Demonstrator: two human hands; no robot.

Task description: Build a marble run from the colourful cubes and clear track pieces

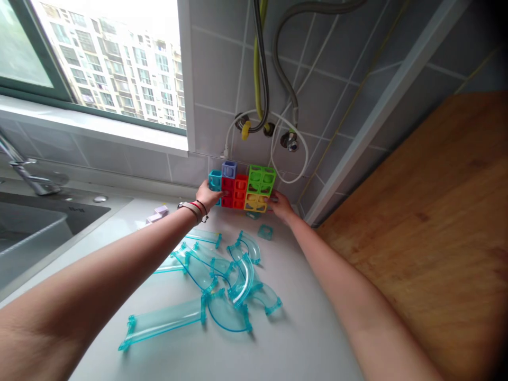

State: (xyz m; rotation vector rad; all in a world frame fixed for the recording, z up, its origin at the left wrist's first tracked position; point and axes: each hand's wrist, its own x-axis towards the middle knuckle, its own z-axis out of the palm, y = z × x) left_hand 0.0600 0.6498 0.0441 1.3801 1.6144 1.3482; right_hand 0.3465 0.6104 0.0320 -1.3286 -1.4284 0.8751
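Note:
A stack of hollow plastic cubes (243, 188) stands on the white counter against the tiled wall: teal and blue at left, red in the middle, green over yellow at right. My left hand (208, 197) grips the stack's left side at the teal and red cubes, wrist wearing a watch and bracelets. My right hand (281, 205) presses against the lower right side by the yellow cubes. Nearer to me, several clear teal track pieces (222, 275), straight and curved, lie in a loose pile.
A single teal cube (265, 232) lies flat on the counter (309, 338) near the stack. Small lilac blocks (157, 214) sit at left beside the sink (43, 227) and tap (27, 172). Hoses and valves (270, 127) hang above the stack. A wooden board (432, 227) fills the right.

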